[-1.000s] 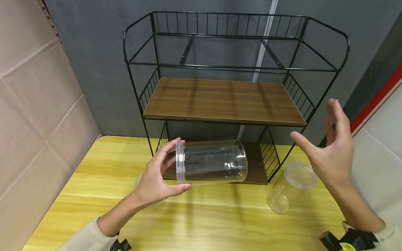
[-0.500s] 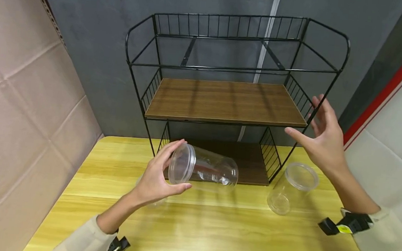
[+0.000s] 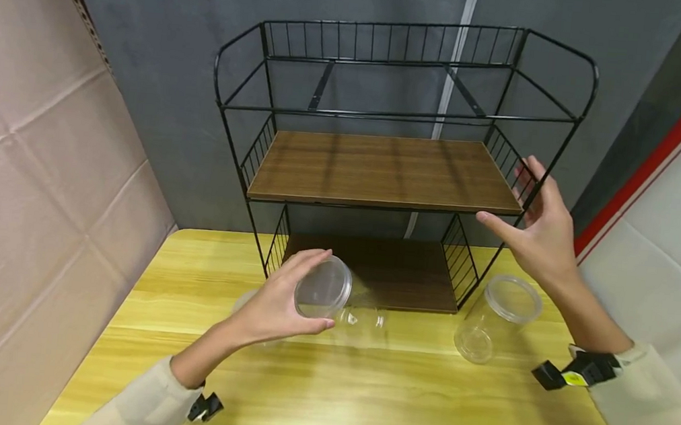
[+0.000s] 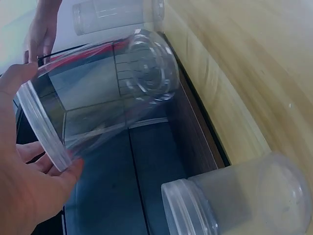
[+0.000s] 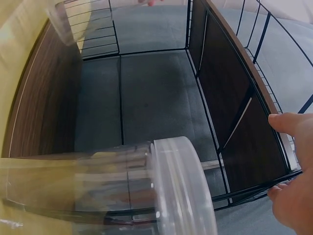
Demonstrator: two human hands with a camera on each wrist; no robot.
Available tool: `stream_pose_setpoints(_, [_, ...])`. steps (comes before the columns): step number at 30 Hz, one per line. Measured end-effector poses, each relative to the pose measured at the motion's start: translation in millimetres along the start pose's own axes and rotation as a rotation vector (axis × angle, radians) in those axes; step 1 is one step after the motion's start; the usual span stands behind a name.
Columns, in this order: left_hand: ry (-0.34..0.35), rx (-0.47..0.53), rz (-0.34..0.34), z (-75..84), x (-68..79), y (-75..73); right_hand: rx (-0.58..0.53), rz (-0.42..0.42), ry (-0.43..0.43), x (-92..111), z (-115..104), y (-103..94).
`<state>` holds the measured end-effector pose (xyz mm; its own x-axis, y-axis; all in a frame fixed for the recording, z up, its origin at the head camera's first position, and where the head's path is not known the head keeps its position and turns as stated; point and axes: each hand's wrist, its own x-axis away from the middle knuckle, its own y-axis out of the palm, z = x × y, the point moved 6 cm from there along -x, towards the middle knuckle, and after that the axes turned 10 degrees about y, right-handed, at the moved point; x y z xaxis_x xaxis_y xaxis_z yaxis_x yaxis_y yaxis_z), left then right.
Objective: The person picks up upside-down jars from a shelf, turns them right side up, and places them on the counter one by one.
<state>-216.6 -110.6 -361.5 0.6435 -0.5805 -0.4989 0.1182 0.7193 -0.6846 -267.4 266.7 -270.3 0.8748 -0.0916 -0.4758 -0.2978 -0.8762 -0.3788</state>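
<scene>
My left hand (image 3: 284, 302) grips a clear plastic jar (image 3: 324, 289) by its lidded end. In the head view the lid faces me, and the see-through body points away toward the lower shelf. My right hand (image 3: 541, 237) is around the right front post of a black wire shelf rack (image 3: 377, 205), thumb in front at the middle board and fingers outside the side mesh. A second lidded clear jar (image 3: 495, 320) stands upright below that hand. Behind my left hand a third clear jar (image 4: 234, 196) is mostly hidden in the head view.
The rack has a brown middle board (image 3: 381, 169), a brown bottom board (image 3: 396, 271) and an open-framed top. It stands on a yellow wood table (image 3: 361, 396). A grey wall (image 3: 147, 54) lies behind, with a pink sheet (image 3: 30, 212) at left and white panels at right.
My right hand has moved left from beside the rack to its front post. The jar in my left hand has turned, its lid swinging from facing left to facing me.
</scene>
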Motion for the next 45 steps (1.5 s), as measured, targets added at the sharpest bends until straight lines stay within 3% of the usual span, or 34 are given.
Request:
stream_pose_setpoints(9, [-0.03,-0.1,-0.128,-2.3,-0.7,14.4,-0.014,0.003,-0.026,-2,1,2.8])
stream_pose_setpoints(21, [-0.044,-0.2,-0.246,-0.9,-5.8,29.0,0.006,0.014,-0.028,1,-1,3.2])
stream_pose_setpoints(36, [-0.016,-0.217,-0.228,-0.9,-9.6,38.9,0.007,0.025,-0.019,1,-1,2.7])
stream_pose_setpoints(45, [-0.011,-0.231,-0.166,-1.5,-3.5,29.4,0.0,0.029,-0.018,3,0,0.7])
